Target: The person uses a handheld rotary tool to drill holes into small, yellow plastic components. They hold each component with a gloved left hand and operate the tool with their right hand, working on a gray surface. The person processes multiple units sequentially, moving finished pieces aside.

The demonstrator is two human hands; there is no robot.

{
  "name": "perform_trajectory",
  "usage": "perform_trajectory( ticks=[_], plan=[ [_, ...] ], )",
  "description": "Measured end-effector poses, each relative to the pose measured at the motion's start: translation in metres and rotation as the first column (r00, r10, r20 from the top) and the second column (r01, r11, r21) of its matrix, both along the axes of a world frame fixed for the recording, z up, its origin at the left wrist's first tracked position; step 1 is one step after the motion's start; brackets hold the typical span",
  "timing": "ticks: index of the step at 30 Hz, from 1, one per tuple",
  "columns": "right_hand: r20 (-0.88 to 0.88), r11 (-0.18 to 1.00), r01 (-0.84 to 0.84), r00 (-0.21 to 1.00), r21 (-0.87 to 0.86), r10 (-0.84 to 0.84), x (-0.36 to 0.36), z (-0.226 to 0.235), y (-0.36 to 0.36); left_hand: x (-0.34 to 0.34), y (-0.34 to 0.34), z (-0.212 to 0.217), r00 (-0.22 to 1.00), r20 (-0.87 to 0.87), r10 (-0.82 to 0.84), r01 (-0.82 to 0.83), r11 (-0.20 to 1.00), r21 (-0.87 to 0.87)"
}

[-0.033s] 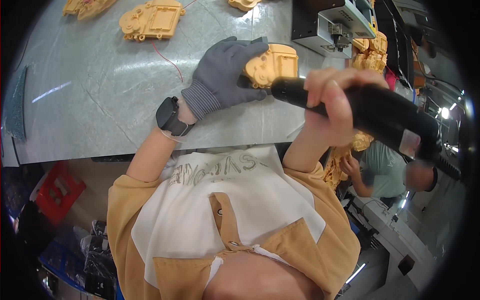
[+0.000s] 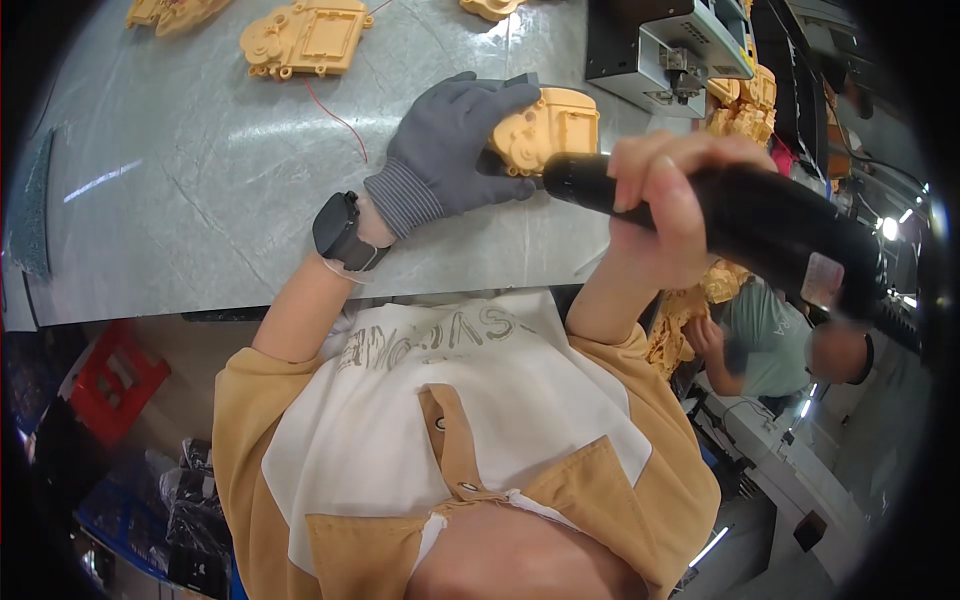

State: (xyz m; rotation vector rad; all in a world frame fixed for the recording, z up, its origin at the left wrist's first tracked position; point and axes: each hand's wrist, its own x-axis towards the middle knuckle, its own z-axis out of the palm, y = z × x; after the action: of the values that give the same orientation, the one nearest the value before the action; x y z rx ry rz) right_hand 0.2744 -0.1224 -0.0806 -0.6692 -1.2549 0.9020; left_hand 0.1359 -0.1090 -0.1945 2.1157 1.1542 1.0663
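Observation:
My left hand wears a grey knit glove and grips a yellow plastic housing by its left side, fingers over the far edge and thumb at the near one. The housing lies on the grey table and has a rectangular recess and rounded bosses. Bare, my right hand wraps round a thick black electric screwdriver, a corded tool. Its nose comes to the near edge of the housing; the tip is hidden, so I cannot tell whether it touches.
More yellow housings, one with a red wire, lie on the grey table at the far left. A boxy metal machine stands at the far right. Yellow parts are piled beyond it. A co-worker is at the right.

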Motion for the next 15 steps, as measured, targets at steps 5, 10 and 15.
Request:
perform_trajectory(
  ticks=[5, 10, 15],
  plan=[
    [0.038, 0.999, 0.010, 0.999, -0.035, -0.009, -0.005, -0.005, 0.007, -0.002, 0.001, 0.000, 0.999, 0.027, -0.036, 0.036, 0.999, -0.022],
    [0.291, 0.999, 0.047, 0.956, -0.026, -0.038, -0.007, -0.004, 0.002, -0.003, 0.000, -0.003, 1.000, 0.013, -0.027, 0.028, 0.999, -0.025],
    [0.060, 0.999, -0.037, 0.997, -0.040, 0.039, -0.003, -0.014, 0.011, -0.003, 0.002, -0.001, 0.999, 0.035, -0.019, 0.019, 1.000, 0.016]
  ],
)
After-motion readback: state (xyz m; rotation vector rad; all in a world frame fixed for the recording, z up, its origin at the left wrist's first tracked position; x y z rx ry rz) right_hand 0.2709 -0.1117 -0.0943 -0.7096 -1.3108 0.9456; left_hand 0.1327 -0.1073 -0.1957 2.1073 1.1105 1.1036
